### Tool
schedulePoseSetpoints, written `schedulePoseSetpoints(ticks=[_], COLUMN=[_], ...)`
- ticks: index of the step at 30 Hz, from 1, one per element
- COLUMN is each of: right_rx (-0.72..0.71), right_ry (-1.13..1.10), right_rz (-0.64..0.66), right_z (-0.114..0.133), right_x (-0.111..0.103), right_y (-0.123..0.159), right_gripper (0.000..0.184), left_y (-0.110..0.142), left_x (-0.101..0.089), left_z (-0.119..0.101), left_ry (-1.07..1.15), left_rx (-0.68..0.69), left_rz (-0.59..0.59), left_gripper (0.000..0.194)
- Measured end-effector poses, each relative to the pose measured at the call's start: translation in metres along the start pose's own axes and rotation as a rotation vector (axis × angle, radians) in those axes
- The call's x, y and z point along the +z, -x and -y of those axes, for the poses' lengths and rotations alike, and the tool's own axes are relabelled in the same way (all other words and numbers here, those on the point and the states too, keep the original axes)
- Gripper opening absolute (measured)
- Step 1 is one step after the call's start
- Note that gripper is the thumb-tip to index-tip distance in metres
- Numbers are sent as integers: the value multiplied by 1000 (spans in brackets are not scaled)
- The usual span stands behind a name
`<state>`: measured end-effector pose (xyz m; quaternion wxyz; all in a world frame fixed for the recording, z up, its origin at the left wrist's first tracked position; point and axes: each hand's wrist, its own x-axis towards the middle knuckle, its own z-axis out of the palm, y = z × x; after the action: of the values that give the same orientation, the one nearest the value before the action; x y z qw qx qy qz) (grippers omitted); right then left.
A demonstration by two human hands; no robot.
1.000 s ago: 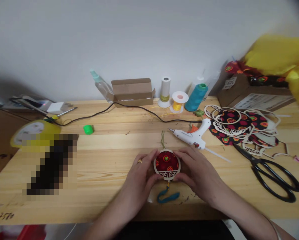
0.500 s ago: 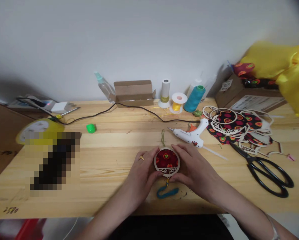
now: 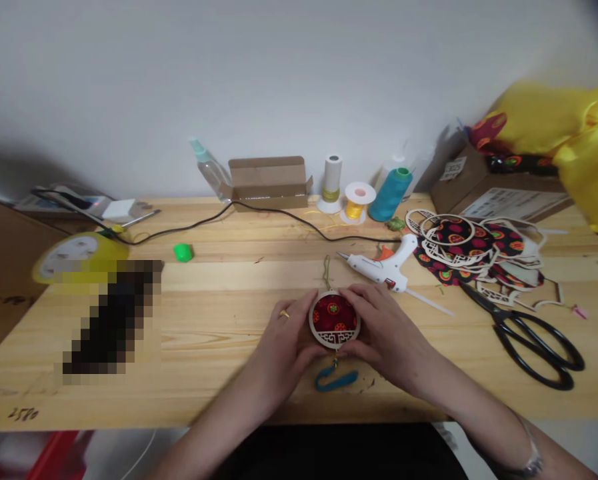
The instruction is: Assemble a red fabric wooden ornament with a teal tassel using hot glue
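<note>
Between my two hands is a round ornament [image 3: 334,317], dark red patterned fabric inside a pale ring with cut-out latticework along its lower part. My left hand [image 3: 289,333] grips its left edge, fingers at the top and thumb below. On the opposite edge, my right hand [image 3: 376,327] closes in the same way. A green cord loop [image 3: 327,270] extends from the ornament's top. A blue tassel [image 3: 336,381] curls on the table below it.
Beyond my right hand lies a white glue gun [image 3: 383,265]. Black scissors [image 3: 533,340] and a pile of frames and fabric pieces [image 3: 459,247] are at the right. Thread spools [image 3: 389,195], an opened cardboard box [image 3: 269,183] and a spray bottle [image 3: 209,170] line the wall.
Both hands keep hold of the ornament's edges. My right fingers and thumb sit slightly further in over its right side. The whole view has shifted a little.
</note>
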<state>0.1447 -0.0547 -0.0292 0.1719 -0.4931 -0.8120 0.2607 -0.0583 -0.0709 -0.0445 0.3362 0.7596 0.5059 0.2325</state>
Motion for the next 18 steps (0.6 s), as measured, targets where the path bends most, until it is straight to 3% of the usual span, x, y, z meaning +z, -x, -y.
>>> schedulePoseSetpoints(ticks=[18], right_rx=[-19], right_ry=[25], right_rz=[-22], right_z=[-3], right_x=[2], right_y=[-5], right_gripper=[70], left_y=[-1], left_x=[10], left_z=[4], left_ry=[-78], left_rx=[43], left_rz=[-47], left_gripper=[73])
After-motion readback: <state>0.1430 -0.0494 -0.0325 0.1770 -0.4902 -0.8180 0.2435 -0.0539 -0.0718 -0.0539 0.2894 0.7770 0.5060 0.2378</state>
